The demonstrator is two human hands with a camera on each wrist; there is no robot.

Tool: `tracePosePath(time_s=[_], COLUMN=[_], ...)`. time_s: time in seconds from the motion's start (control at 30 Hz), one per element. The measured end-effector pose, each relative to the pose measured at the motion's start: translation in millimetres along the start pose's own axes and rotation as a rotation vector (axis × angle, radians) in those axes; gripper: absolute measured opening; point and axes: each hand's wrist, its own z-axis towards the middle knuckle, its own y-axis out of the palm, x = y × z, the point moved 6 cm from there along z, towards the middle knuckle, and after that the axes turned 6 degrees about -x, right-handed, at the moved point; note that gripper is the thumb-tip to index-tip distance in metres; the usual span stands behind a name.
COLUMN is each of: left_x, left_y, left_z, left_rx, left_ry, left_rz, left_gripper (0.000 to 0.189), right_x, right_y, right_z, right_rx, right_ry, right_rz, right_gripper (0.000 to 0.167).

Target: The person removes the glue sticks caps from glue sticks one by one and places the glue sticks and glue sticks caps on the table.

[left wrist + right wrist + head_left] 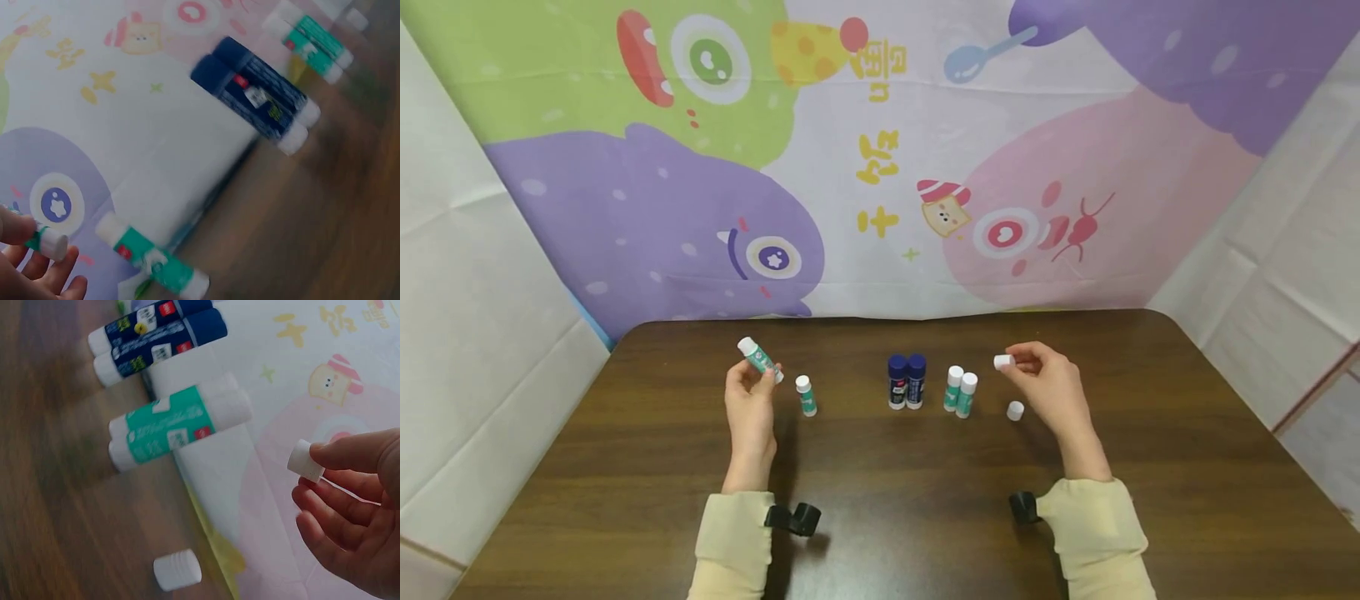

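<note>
My left hand (pixel 751 417) grips a green-and-white glue stick (pixel 758 357), tilted and raised above the table. In the left wrist view its white end (pixel 54 245) sticks out past the fingers. A second green glue stick (pixel 807 397) stands upright just right of that hand. Between the thumb and fingers of my right hand (pixel 1051 390) is a small white cap (pixel 305 460), held in the air. Below it, another white cap (pixel 1015 411) rests on the table. To the left of that hand stand two green glue sticks (pixel 952 390) with white tops, side by side.
Two dark blue glue sticks (pixel 898 385) stand close together near the middle of the brown wooden table (pixel 910 500). Behind the table's far edge hangs a cartoon-printed cloth (pixel 880 283). Black wrist straps (pixel 805 519) sit at both sleeves.
</note>
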Motion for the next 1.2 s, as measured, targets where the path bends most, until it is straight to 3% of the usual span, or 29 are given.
tracePosePath(time_s=[0.23,0.4,0.77,1.2], left_x=[-10.8,-10.9,-15.4,-19.2], left_y=[-3.7,-4.9,-7.3,-14.3], left_z=[1.9,0.0,3.2,1.7], left_rx=[-0.025,-0.052,-0.097,-0.146], left_ry=[0.026,0.048,0.000,-0.084], left_rz=[0.347,0.496,0.631,0.671], left_gripper=[0.031,0.029,0.026,0.033], right_x=[9,16,26,42], right_y=[1,2,-4,0], right_z=[-0.9,-2.0,-1.9,-4.2], right_rx=[-0.024,-0.047,-0.036,-0.160], right_ry=[0.026,0.027,0.023,0.131], right_rz=[-0.069,-0.097,-0.231,-0.318], right_gripper=[0.028,0.026,0.027,0.025])
